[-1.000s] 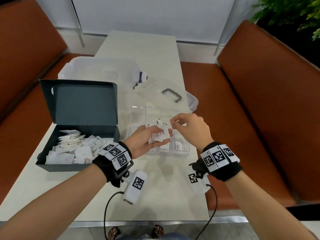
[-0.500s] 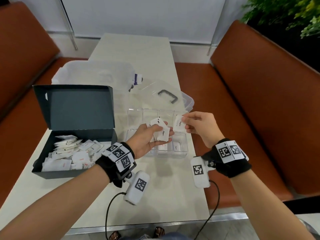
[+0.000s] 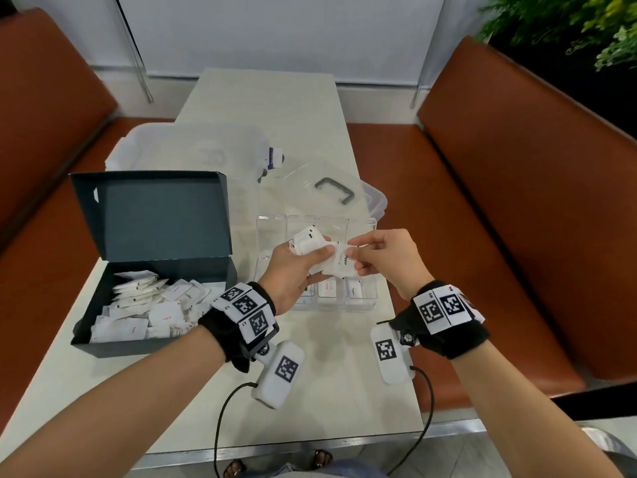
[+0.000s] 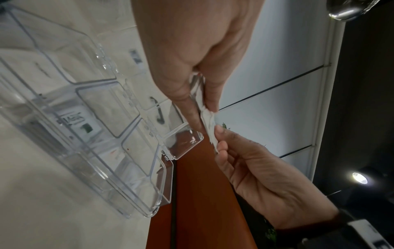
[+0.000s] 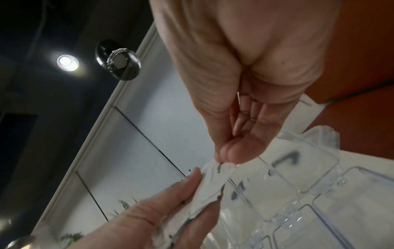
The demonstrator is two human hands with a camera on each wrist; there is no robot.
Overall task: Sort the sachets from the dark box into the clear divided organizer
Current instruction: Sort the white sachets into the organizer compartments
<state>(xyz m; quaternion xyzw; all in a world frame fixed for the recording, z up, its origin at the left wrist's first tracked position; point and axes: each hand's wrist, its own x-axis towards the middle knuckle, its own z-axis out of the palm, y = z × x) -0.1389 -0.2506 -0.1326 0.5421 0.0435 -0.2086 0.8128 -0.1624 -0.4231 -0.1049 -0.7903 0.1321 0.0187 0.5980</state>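
Note:
The open dark box stands at the table's left with several white sachets inside. To its right lies the clear divided organizer, with single sachets in its near compartments. Above it, my left hand grips a bunch of sachets. My right hand pinches one sachet at the bunch's right edge, which the left thumb also touches.
A large clear tub sits behind the dark box, and a clear lid with a grey handle lies behind the organizer. Orange benches flank the narrow table. The table's near edge runs just below my forearms.
Half a second ago my right hand held a sachet apart, to the right of the bunch. Now it is back against the left hand's bunch, pinching a sachet there. The left hand barely moved.

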